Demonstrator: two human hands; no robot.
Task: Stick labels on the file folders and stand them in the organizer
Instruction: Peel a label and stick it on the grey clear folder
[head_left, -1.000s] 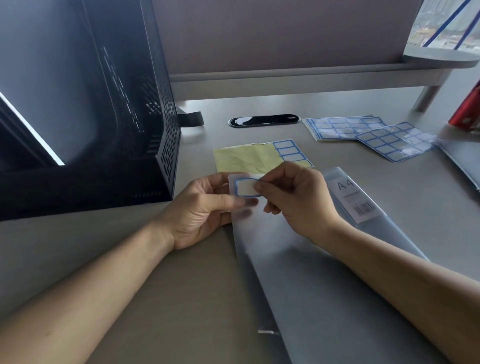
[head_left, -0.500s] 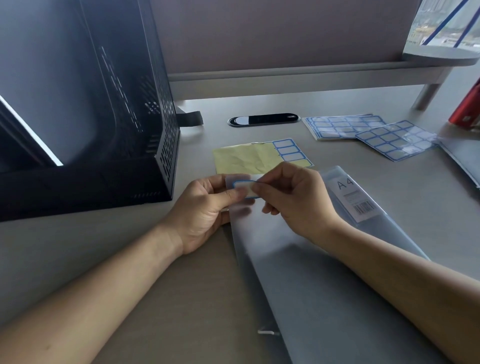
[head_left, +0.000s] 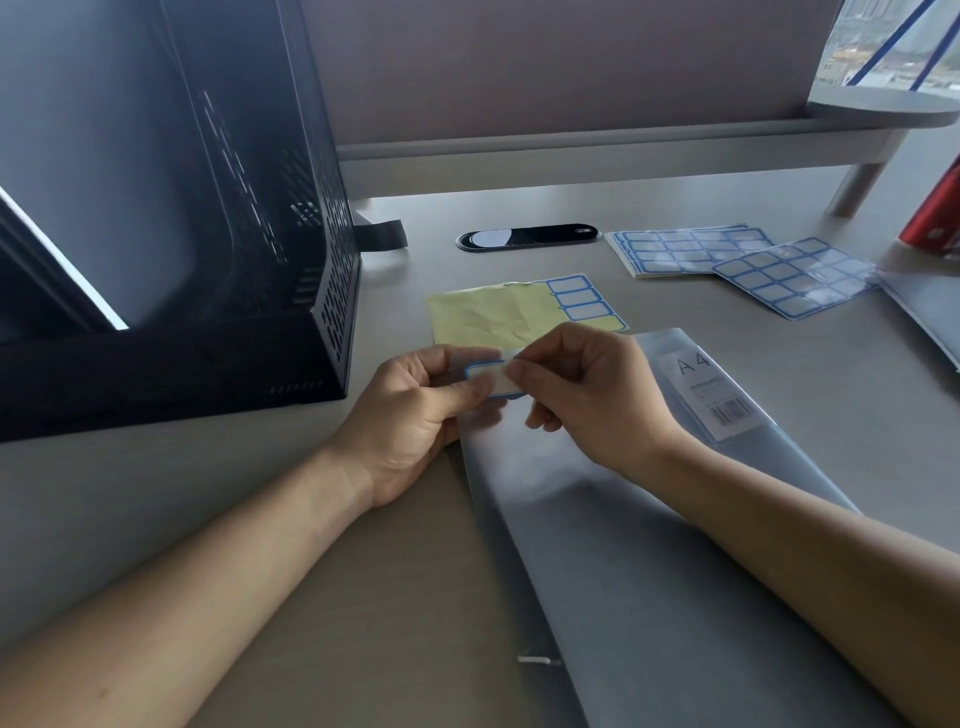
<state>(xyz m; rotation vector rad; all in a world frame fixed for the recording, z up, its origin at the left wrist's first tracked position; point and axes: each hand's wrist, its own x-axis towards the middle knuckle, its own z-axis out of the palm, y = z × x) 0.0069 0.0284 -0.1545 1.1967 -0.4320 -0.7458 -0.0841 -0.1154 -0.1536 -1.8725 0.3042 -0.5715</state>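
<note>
Label (head_left: 485, 376): white with a blue border, at the centre of the frame, directly between the two hands and over the upper left corner of the file folder (head_left: 649, 571). Whether it is fully stuck down cannot be told.

Left hand (head_left: 415, 410): fingers curled, thumb laid across the label's left part, pinching it together with the folder corner.

Right hand (head_left: 587, 395): thumb and forefinger pinch the label's right end; the other fingers are curled under.

File folder: translucent grey, flat on the desk (head_left: 779, 405), running from the centre to the lower right, under the right forearm.

Organizer (head_left: 208, 260): black, perforated, upper left of the frame, just left of the left hand.

Yellow backing sheet (head_left: 488, 314) with three labels remaining lies just above the hands; full label sheets (head_left: 691, 249) lie at upper right
</note>
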